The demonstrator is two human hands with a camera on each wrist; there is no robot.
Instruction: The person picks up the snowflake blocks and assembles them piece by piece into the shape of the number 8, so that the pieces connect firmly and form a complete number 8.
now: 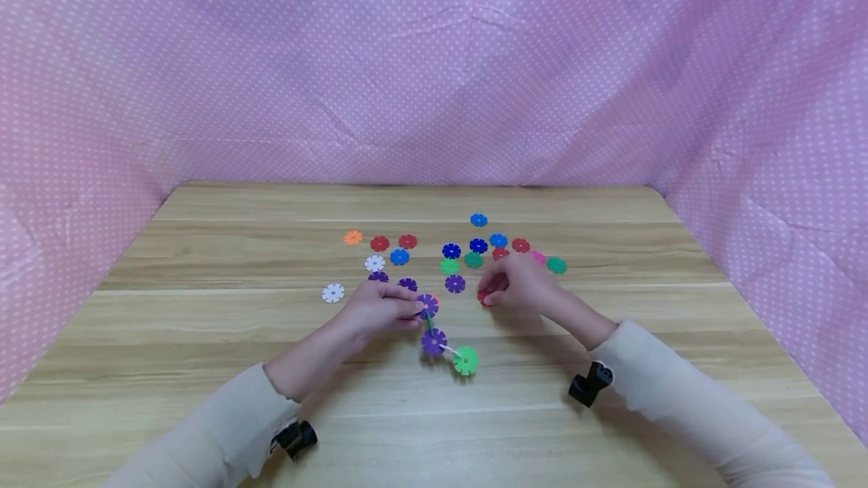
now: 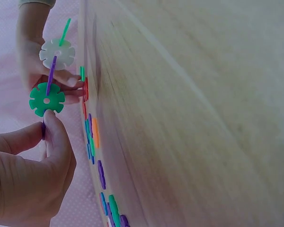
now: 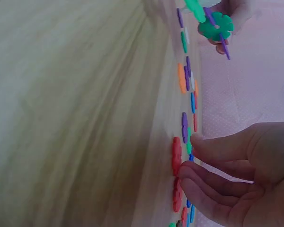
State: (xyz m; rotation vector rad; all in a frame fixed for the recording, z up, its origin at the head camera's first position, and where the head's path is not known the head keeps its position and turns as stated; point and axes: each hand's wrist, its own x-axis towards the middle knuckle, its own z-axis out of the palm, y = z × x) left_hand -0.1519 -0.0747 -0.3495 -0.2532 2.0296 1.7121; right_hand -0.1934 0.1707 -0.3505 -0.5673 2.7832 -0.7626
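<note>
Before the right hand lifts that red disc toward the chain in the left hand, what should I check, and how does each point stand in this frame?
1. Left hand grips the chain of linked discs by its top purple disc: ok.
2. Chain joints seated, green end disc attached: ok.
3. Right hand touches the red disc: ok.
4. Red disc pinched clear of the table: not ok, it lies flat.
5. Free slot on the chain facing the right hand: cannot tell.
</note>
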